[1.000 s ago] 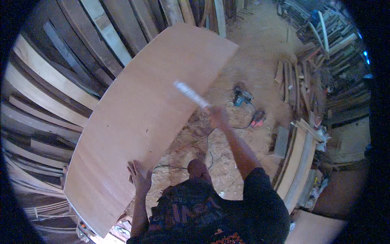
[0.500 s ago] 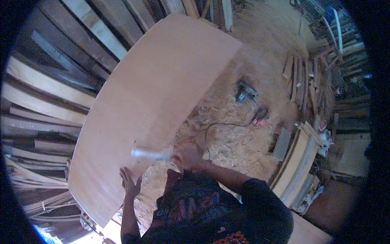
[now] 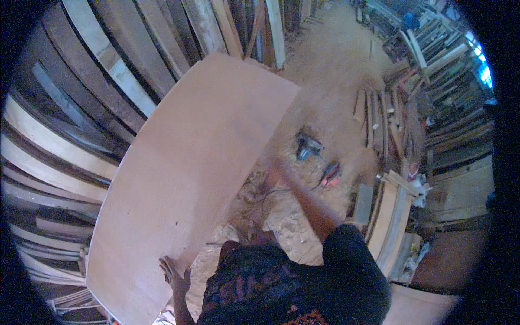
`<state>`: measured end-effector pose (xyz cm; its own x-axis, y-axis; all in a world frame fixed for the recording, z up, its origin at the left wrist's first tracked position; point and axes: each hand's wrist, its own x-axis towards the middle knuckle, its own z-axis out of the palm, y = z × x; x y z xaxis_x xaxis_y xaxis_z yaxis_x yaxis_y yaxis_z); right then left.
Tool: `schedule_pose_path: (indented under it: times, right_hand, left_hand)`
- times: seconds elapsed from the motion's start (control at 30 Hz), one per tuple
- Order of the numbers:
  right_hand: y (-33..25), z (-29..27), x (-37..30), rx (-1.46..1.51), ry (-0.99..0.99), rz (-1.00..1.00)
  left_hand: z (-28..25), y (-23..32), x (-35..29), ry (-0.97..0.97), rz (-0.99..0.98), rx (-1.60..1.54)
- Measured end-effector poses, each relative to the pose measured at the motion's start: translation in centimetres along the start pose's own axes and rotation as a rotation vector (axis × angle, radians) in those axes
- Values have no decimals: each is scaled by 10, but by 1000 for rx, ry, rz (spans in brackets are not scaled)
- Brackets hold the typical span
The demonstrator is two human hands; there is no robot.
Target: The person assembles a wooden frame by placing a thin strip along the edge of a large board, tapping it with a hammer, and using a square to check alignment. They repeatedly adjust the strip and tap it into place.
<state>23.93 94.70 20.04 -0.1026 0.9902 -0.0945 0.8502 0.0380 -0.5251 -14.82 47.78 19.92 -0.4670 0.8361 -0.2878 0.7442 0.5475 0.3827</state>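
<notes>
A large flat wooden panel (image 3: 179,157), its left edge curved in this view, stretches out before me. My left hand (image 3: 176,275) rests on the near right part of the panel, fingers apart and nothing in them. Reaching forward, my right hand (image 3: 272,162) is smeared by motion beside the panel's right edge. Its fingers cannot be made out, nor whether anything is in them.
Sawdust and shavings cover the floor (image 3: 336,59). A dark and blue power tool (image 3: 309,147) and a dark and red tool (image 3: 330,176) with a cord lie right of the panel. Long boards (image 3: 59,146) line the left, and timber pieces (image 3: 374,116) lie at right.
My right hand has swung forward along the panel's right edge; the blurred whitish cylindrical thing at it earlier no longer shows. My left hand stays on the panel. The whole view has shifted.
</notes>
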Motion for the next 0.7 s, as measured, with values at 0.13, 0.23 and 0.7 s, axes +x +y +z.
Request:
schedule_pose_path:
  times: [0.13,0.23,0.7]
  right_hand:
    - [-60,48,-111,61,-343,-321]
    - [-61,38,-105,109,-401,-392]
    - [155,-118,256,20,213,68]
  left_hand:
    - [-4,7,-1,12,-22,-40]
    - [-13,16,-2,-18,-86,-81]
    - [105,36,-29,329,-268,-397]
